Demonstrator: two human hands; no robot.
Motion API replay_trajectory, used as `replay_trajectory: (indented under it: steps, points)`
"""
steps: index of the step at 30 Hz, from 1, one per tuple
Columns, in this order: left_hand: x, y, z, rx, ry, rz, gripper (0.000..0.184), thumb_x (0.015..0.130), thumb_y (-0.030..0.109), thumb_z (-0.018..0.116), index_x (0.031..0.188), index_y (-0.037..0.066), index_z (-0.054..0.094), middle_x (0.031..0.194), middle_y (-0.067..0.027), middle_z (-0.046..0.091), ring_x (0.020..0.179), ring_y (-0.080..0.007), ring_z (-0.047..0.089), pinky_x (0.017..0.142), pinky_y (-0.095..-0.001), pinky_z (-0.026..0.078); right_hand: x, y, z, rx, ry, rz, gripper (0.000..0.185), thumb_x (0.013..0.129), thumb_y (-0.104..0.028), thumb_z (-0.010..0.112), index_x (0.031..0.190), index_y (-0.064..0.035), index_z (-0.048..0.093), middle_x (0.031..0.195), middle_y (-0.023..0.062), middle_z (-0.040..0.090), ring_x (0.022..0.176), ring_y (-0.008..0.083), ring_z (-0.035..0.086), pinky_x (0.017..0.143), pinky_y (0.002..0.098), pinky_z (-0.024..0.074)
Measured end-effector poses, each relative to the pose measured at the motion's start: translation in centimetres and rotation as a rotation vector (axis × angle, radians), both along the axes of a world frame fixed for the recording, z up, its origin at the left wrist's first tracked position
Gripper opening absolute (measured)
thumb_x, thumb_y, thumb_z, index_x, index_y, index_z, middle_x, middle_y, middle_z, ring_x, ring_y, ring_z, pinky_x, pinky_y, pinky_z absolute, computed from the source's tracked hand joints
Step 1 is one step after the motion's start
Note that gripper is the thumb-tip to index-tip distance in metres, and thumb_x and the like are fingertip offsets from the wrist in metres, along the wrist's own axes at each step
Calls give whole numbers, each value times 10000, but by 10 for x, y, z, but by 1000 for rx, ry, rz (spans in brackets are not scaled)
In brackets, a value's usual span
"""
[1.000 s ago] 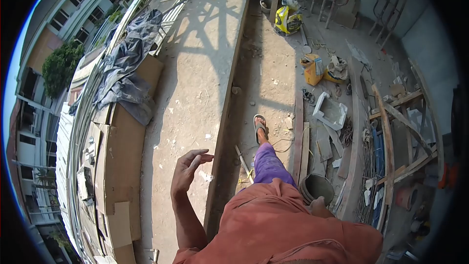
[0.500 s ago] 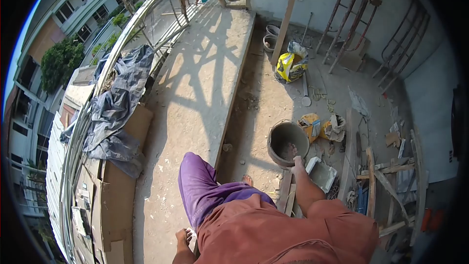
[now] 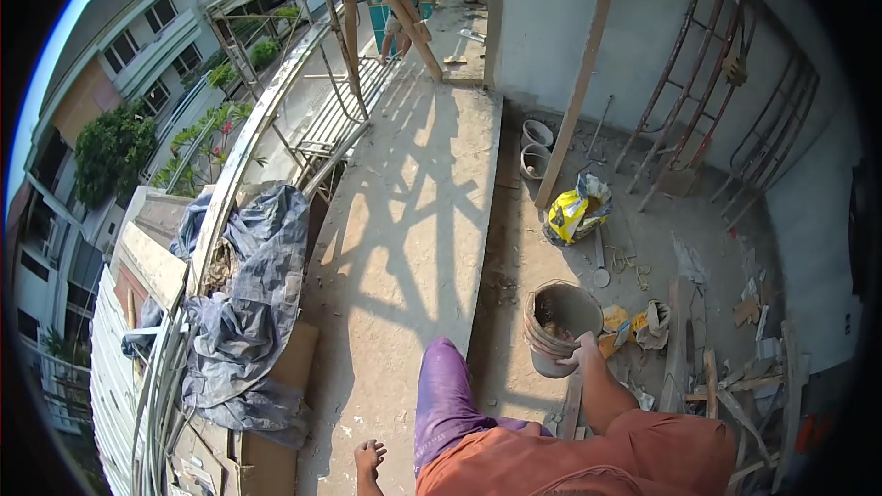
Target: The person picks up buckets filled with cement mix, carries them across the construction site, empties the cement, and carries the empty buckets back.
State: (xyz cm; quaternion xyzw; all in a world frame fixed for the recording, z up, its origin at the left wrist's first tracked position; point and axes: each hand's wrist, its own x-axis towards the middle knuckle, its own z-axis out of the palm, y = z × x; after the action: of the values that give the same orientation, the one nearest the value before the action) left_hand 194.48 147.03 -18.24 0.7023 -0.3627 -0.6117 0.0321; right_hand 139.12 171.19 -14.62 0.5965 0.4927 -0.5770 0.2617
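Observation:
My right hand (image 3: pixel 581 351) is closed on the near right edge of a round bucket (image 3: pixel 542 342). The bucket hangs a little tilted in front of my right side, its mouth facing up, with dirty grey walls and some brownish residue inside. My left hand (image 3: pixel 369 456) is low at my left side over the concrete ledge (image 3: pixel 363 386). Its fingers are loosely bent and apart, with nothing in them. My bent knee in purple trousers (image 3: pixel 446 395) is between the two hands.
A yellow sack (image 3: pixel 571 213) and two small buckets (image 3: pixel 535 162) stand ahead on the lower floor. Torn bags (image 3: pixel 652 326) and loose timber (image 3: pixel 678 340) lie right. A tarp (image 3: pixel 257 312) covers items left. Another person (image 3: pixel 401 5) stands beyond wooden props (image 3: pixel 393 5).
My right hand and the bucket have moved ahead of where they were, the bucket turning in my grip. My view has risen, showing more of the person at the far end.

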Motion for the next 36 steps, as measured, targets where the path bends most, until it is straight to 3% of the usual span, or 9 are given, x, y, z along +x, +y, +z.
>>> replay_trajectory:
  steps: [9,11,16,25,27,30,31,34,36]
  points:
    - [-180,-236,155,-294,167,-35,195,854,177,479,928,15,557,792,-104,624,603,-165,607,444,-217,421,28,7,109,30,-46,-101,471,809,-176,331,1264,-55,298,1354,170,245,1205,390,285,872,694,243]
    - [-228,-270,164,-308,205,-108,204,857,181,476,939,14,560,797,-102,626,620,-163,610,455,-221,425,28,31,70,-76,-101,-120,458,824,-187,312,1273,-96,309,1323,168,307,1179,401,329,831,701,260]
    - [-339,-336,155,-223,177,-391,219,859,185,469,958,13,561,803,-89,628,672,-155,612,497,-249,432,-6,-26,107,77,-143,-62,464,827,-238,320,1254,-58,319,1296,181,336,1169,404,337,856,690,247]
    - [-491,-415,155,-14,152,-192,286,849,205,458,1054,13,514,923,-110,620,760,-202,611,618,-314,461,-202,-212,163,215,-84,93,516,833,-329,335,1222,10,336,1247,205,386,1149,409,352,901,670,223]
    - [-527,-433,168,2,160,-192,301,855,213,448,1071,12,507,954,-113,615,795,-206,608,659,-328,462,-271,-261,155,302,-59,-41,501,819,-306,409,1248,-57,333,1235,165,393,1110,415,386,896,671,248]
    - [-582,-475,187,-45,233,-188,376,852,237,438,1150,8,450,1085,-155,562,914,-246,584,753,-356,447,-363,-344,157,179,28,-104,485,800,-224,444,1264,-131,336,1329,112,325,1170,383,366,886,667,258]
    - [-597,-490,189,-63,250,-176,381,855,236,434,1159,6,444,1088,-150,562,918,-244,583,755,-357,446,-388,-379,181,66,116,79,492,799,-226,444,1270,-140,329,1342,110,313,1181,377,358,892,660,258]
    - [-620,-526,181,-38,207,-169,357,864,230,425,1146,14,459,1058,-131,578,893,-226,587,736,-344,448,-449,-470,209,-87,412,116,535,736,-194,496,1249,-124,359,1328,145,315,1211,370,308,864,664,293]
    - [-638,-560,157,49,122,-172,352,872,219,396,1160,25,454,1057,-123,586,895,-227,586,741,-345,445,-498,-512,190,-162,522,241,551,621,-116,522,1157,-56,409,1207,221,386,1105,409,393,773,669,367]
